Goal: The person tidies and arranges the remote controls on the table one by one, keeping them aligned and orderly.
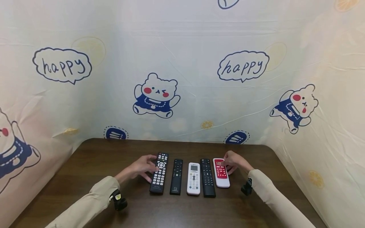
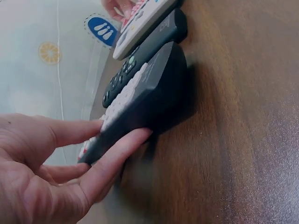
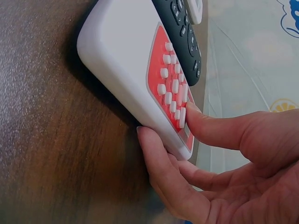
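My left hand (image 1: 142,166) pinches the leftmost remote control (image 1: 157,183), long and black with white buttons. In the left wrist view one fingertip lies on the buttoned face of this remote (image 2: 154,88) and another presses its side. At the row's right end, my right hand (image 1: 235,160) pinches a white remote control (image 1: 223,182) with a red button panel. One digit rests on that panel in the right wrist view, while another touches the long side of the white body (image 3: 117,56). Whether either remote is lifted off the table, I cannot tell.
Between the two held remotes lie a slim black remote (image 1: 176,183), a white remote (image 1: 193,182) with a small screen, and another long black remote (image 1: 208,182). All are on a dark brown wooden table (image 1: 182,210). A printed curtain (image 1: 196,104) hangs behind and beside it.
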`<state>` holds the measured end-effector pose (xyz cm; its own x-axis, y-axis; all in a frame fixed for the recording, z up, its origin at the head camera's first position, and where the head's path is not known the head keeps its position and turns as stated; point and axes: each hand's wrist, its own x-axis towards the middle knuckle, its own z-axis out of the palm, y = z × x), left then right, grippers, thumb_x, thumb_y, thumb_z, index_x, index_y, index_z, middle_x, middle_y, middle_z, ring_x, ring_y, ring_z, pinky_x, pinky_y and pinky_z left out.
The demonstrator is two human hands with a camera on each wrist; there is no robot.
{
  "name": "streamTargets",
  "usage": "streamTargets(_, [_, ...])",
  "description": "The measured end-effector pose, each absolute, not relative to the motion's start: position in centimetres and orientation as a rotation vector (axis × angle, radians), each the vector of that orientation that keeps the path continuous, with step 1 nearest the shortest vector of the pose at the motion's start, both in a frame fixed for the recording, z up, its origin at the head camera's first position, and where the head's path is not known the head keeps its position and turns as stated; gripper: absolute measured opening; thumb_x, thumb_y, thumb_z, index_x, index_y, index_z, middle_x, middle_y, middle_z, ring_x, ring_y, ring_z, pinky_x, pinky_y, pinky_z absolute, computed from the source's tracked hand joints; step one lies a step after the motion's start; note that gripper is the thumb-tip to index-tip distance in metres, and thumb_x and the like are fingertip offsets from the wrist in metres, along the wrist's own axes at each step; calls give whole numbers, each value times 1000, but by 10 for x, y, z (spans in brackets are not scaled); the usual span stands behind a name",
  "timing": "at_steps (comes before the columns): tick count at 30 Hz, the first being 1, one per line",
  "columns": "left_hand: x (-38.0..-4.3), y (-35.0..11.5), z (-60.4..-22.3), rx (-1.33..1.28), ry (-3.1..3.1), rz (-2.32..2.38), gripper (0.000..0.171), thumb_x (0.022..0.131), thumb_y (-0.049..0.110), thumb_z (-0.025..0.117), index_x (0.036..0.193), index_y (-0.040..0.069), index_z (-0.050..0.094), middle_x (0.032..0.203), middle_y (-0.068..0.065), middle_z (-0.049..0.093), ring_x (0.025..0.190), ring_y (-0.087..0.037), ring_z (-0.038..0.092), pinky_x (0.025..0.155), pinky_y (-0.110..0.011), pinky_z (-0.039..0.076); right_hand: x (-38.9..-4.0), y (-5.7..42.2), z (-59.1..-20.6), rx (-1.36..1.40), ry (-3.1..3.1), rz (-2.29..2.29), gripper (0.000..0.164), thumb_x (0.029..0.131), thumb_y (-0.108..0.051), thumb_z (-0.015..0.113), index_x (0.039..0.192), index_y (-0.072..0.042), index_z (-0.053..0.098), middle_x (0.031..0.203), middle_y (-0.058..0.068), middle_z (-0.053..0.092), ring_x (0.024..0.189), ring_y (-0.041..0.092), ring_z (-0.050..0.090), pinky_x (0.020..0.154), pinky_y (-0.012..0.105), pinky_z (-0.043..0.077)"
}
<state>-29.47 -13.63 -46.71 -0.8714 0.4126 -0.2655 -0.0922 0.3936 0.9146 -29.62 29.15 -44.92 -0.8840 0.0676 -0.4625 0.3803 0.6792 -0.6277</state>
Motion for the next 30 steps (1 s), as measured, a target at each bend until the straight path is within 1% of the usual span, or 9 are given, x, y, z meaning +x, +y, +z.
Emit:
streamTargets(6, [-291,-135,-464,289,2240,1455,70,95,2,73,152,-15,35,108,-23,65,91,-28,69,59,-41,66,-295,291,-449,355,2506,-1043,21,98,-6,70,109,4,54,98,22,67,85,30,74,69,36,67])
streamTargets(11, [-289,-138,-464,280,2240,1459,69,95,1,73,151,-15,36,109,-24,62,91,-29,69,61,-42,66,-296,287,-450,347,2511,-1036,20,98,-4,70,106,4,55,97,22,67,85,30,73,69,37,67])
streamTargets(18, [-287,-142,-466,248,2271,1444,67,95,0,73,150,-13,38,110,-24,62,93,-30,69,61,-43,66,-299,282,-451,318,2502,-1015,20,99,-5,69,107,4,54,96,22,67,84,29,73,69,36,67])
streamTargets(21, [-287,-142,-466,248,2276,1442,67,94,1,73,150,-13,39,110,-24,62,94,-30,69,61,-43,66,-299,281,-451,317,2503,-1011,21,98,-5,70,107,2,52,96,20,65,83,28,71,69,36,67])
streamTargets(25, [-287,-141,-464,241,2265,1446,66,94,2,74,149,-13,40,111,-24,62,96,-31,69,62,-43,66,-298,282,-449,293,2524,-976,24,99,-10,70,110,0,51,97,20,62,83,29,68,68,37,67])
streamTargets(30, [-287,-139,-459,240,2266,1435,63,95,3,73,147,-13,41,110,-24,65,98,-32,69,63,-44,66,-296,288,-445,245,2558,-930,29,101,-16,69,115,2,51,99,20,60,86,31,66,68,39,67])
